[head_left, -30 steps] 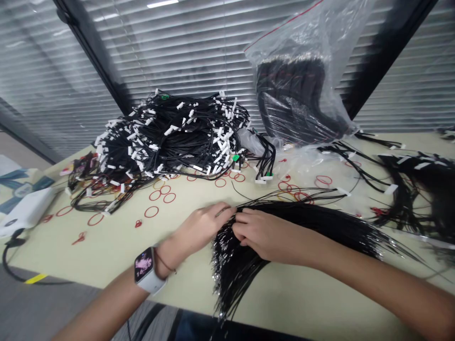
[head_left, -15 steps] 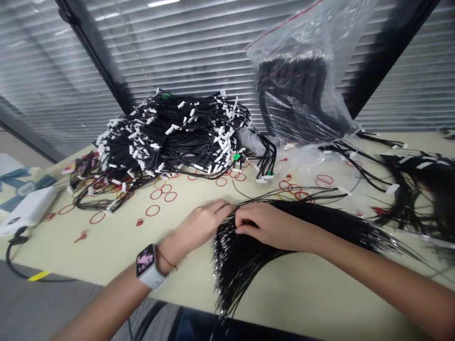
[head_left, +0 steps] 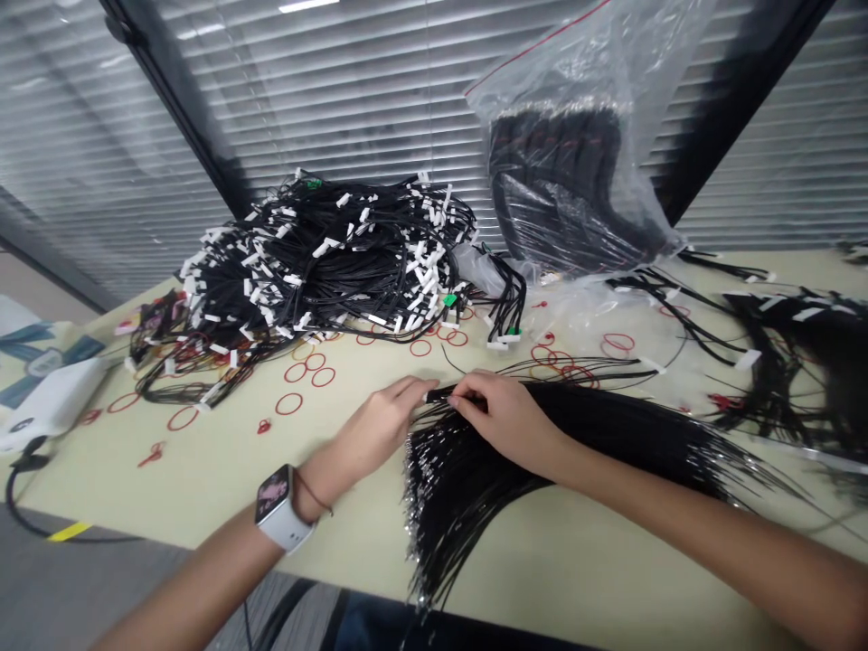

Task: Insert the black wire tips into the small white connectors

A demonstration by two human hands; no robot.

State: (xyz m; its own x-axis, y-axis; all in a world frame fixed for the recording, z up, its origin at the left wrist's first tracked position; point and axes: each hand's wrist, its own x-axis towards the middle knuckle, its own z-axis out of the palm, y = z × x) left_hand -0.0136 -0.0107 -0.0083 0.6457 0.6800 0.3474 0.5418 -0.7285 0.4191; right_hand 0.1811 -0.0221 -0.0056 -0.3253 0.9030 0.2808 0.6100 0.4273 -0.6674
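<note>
My left hand [head_left: 386, 420], with a watch on its wrist, is closed at the end of a thin black cable, where a small white connector [head_left: 427, 396] shows at the fingertips. Just to the right, my right hand [head_left: 505, 416] pinches a black wire [head_left: 442, 394] between thumb and forefinger. Under and beside my right hand lies a thick bundle of loose black wires [head_left: 467, 506], their silvery tips fanned out at the left end. Its other end reaches toward the right, partly behind my forearm.
Behind is a heap of black cables [head_left: 359, 262] with white connectors. A clear plastic bag [head_left: 562, 190] of black wires leans on the blinds. Red rubber bands [head_left: 289, 404] lie scattered about the table [head_left: 223, 488]. A white box [head_left: 58, 402] stands left; more cables [head_left: 827, 353] lie right.
My hands have drawn slightly apart, and a white connector now shows at my left fingertips. My right fingers have closed into a tighter pinch on the wire. The bundle stays in place.
</note>
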